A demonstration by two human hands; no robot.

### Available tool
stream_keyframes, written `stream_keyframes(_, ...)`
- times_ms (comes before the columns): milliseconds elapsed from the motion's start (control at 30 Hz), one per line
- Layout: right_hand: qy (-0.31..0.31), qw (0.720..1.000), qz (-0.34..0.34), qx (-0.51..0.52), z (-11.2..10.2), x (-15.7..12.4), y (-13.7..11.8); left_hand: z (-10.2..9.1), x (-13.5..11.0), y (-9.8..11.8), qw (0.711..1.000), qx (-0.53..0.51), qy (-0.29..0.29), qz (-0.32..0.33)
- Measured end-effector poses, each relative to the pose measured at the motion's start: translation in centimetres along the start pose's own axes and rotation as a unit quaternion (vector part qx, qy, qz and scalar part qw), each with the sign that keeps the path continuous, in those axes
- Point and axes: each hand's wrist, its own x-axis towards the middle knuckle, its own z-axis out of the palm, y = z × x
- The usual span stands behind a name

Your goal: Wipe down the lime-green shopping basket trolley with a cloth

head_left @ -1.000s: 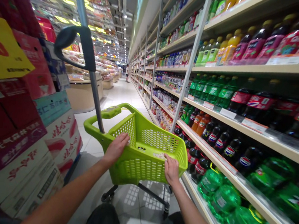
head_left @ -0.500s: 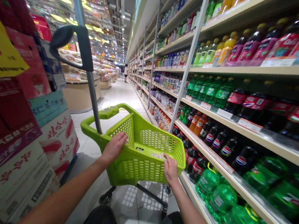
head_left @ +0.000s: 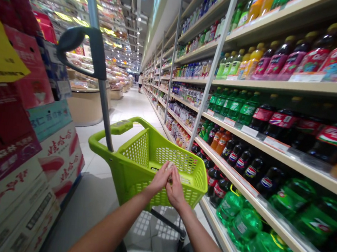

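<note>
Cartons: stacked boxes (head_left: 17, 158) are filling the left edge of the aisle, with a yellow sign (head_left: 1, 52) hanging over the upper ones.
Pull handle: a grey pole with a dark grip (head_left: 83, 47) is rising at a slant from the back of the cart, just beside the cartons.
Cart: a lime green basket cart (head_left: 137, 149) is standing on the pale floor between the cartons and the shelving, its mesh tub open at the top.
Left hand (head_left: 158, 180): it is reaching over the cart's near rim, fingers curled and pressing against the other hand.
Small pale thing (head_left: 169, 167): it is showing at the fingertips where the two hands are meeting, above the tub; what it is cannot be told, nor which hand is gripping it.
Right hand (head_left: 176, 190): it is lying against the left one, fingers bent inward and narrow.
Shelving: dark cola bottles (head_left: 243, 160) are lining the middle shelf, and green bottles (head_left: 253, 231) are crowding the lowest one at the right.
Far aisle: a person (head_left: 140, 81) is standing well beyond the cart.
</note>
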Motion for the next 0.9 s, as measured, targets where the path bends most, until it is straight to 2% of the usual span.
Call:
stream_keyframes(67, 0.010, 1.000, 0.013, 0.026, 1.2, 0.9, -0.9, -0.1, 0.0, 0.4, 0.994, -0.101, -0.012, -0.041)
stream_keyframes(133, 0.015, 0.999, 0.017, 0.038, 1.9, 1.7, -1.4, -1.0, -0.2, 0.6, 0.993, -0.111, -0.025, -0.042)
stream_keyframes(200, 0.022, 0.999, 0.008, 0.042, 1.9, 2.1, -1.6, -2.9, -0.7, 0.7, 0.999, -0.014, -0.042, -0.015)
stream_keyframes(267, 0.041, 0.999, -0.009, 0.034, 1.2, 2.1, -1.6, -5.3, -1.4, 0.8, 0.984, 0.169, -0.040, 0.052)
stream_keyframes(300, 0.053, 0.998, -0.018, 0.023, 0.7, 1.9, -1.6, -6.5, -1.8, 0.9, 0.958, 0.269, -0.029, 0.092)
stream_keyframes(367, 0.070, 0.997, -0.027, -0.013, -0.2, 1.5, -1.6, -8.5, -2.5, 0.9, 0.883, 0.441, 0.001, 0.161)
stream_keyframes(433, 0.045, 0.997, -0.032, -0.059, -0.5, 1.0, -1.7, -9.5, -2.9, 0.8, 0.809, 0.555, 0.015, 0.192)
stream_keyframes(467, 0.018, 0.996, -0.036, -0.082, -0.4, 0.9, -1.8, -9.6, -3.0, 0.8, 0.784, 0.590, 0.015, 0.194)
stream_keyframes(533, -0.035, 0.991, -0.037, -0.122, 0.5, 0.9, -1.9, -9.4, -2.9, 0.7, 0.755, 0.628, 0.012, 0.188)
stream_keyframes(633, -0.067, 0.986, -0.044, -0.147, 1.9, 1.1, -1.6, -8.7, -2.4, 0.7, 0.743, 0.644, 0.005, 0.183)
stream_keyframes(700, -0.073, 0.984, -0.068, -0.148, 1.7, 0.9, -0.5, -8.5, -2.1, 0.7, 0.741, 0.645, 0.005, 0.188)
stream_keyframes(767, -0.063, 0.982, -0.086, -0.155, 0.1, -0.2, 1.5, -8.4, -1.9, 0.7, 0.742, 0.643, 0.010, 0.192)
stream_keyframes(900, 0.008, 0.982, -0.047, -0.181, -5.7, -4.1, 7.1, -8.1, -1.7, 0.2, 0.759, 0.617, 0.021, 0.208)
